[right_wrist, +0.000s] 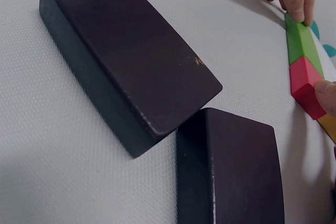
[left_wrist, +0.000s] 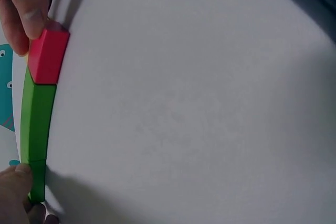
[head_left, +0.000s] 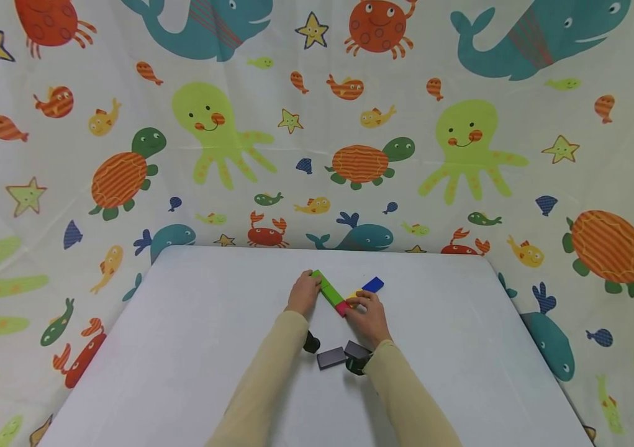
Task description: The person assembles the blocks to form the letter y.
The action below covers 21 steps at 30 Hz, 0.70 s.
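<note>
A row of toy blocks lies on the white table: a short green block (left_wrist: 38, 181), a longer green block (left_wrist: 38, 121) and a red block (left_wrist: 50, 56), end to end. At the row's far end, my left hand (head_left: 303, 292) pinches the short green block. My right hand (head_left: 369, 316) holds the red block (right_wrist: 306, 85) at the near end, thumb against its side; part of that grip is hidden. From the red block a yellow block (head_left: 354, 293), partly covered by my right fingers, slants away. Beyond it lies a blue block (head_left: 374, 284).
Two dark blocks lie below my right wrist, a left one (head_left: 331, 358) and a right one (head_left: 356, 349), corners close together. Behind the white table (head_left: 205, 347) hangs a cloth (head_left: 305, 217) printed with sea animals.
</note>
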### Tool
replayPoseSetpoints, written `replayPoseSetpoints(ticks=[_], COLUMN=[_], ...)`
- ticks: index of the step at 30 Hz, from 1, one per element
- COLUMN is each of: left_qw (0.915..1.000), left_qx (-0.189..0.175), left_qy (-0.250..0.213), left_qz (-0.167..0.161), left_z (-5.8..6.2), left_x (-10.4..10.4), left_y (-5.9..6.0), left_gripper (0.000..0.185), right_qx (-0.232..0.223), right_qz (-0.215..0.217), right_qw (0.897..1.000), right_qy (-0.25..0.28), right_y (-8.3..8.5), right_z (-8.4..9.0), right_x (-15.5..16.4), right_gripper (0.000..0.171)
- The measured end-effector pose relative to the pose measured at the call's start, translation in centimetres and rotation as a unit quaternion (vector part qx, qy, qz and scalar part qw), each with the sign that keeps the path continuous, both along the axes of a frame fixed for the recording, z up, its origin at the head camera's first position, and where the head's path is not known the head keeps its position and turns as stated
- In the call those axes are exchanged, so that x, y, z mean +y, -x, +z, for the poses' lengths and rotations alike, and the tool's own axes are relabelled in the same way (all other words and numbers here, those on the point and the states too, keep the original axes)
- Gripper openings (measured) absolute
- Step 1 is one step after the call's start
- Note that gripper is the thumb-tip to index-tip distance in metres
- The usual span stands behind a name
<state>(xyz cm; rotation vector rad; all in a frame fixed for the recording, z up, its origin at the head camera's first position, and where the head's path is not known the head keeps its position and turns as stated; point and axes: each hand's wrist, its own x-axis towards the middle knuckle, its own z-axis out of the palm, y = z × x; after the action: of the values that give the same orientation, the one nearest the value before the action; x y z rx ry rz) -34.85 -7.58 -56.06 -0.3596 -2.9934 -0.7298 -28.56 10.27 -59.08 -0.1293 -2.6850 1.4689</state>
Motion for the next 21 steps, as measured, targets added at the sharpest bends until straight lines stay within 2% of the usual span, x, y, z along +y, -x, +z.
replayPoseSetpoints(ticks=[9,16,21], left_qw=[0.9998,0.9994,0.9978], left_qx=[0.012,-0.018,-0.006], left_qy=[0.000,-0.027,-0.065], left_qz=[-0.014,-0.014,-0.016], left_z=[0.0,-0.3,-0.2], left_x=[-0.2,-0.5,-1.1], left_y=[-0.3,0.0,-0.2], left_gripper=[0.009,0.032,0.033], right_qx=[0.000,0.003,0.005], right_qz=[0.003,0.004,0.008], right_qw=[1.000,1.000,1.000], right_qy=[-0.001,-0.008,-0.008], right_y=[0.0,-0.1,0.0], right_z=[-0.1,0.1,0.2], right_x=[0.0,0.0,0.0], right_gripper=[0.021,0.021,0.021])
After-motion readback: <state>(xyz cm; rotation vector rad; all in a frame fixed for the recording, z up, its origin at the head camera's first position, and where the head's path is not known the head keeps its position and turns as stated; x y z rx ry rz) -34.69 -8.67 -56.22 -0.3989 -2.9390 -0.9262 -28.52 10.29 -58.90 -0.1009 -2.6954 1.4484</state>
